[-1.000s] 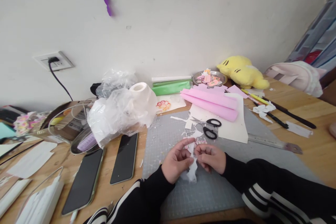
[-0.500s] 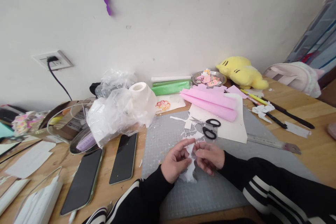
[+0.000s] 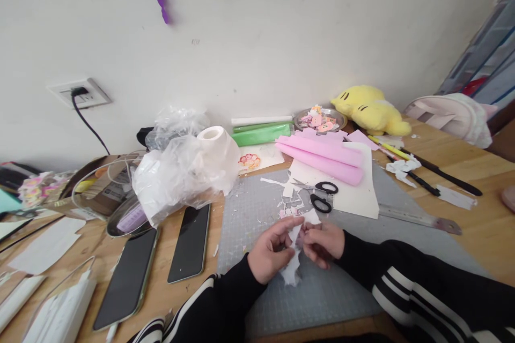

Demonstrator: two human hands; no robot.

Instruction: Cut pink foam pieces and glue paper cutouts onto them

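Between my two hands is a torn-edged strip of thin white tissue (image 3: 291, 272), its lower end hanging over the grey cutting mat (image 3: 322, 300). My left hand (image 3: 273, 249) pinches it from the left, thumb and fingers closed on it. From the other side my right hand (image 3: 324, 244) is closed with its fingertips at the tissue; a small pinkish bit by those fingers is too blurred to name. Just beyond my hands lie black-handled scissors (image 3: 322, 203) and white paper scraps (image 3: 288, 191).
Pink crepe paper (image 3: 322, 158) rests on white paper (image 3: 362, 203), with a steel ruler (image 3: 418, 220) alongside. A tissue roll (image 3: 225, 150) and plastic bag (image 3: 169, 177) stand left, behind two phones (image 3: 189, 246). A yellow plush toy (image 3: 370, 110) sits at the back right.
The tissue has shifted in my hands: more of it shows above, between the fingertips, and its lower end hangs differently. My right hand has moved slightly.
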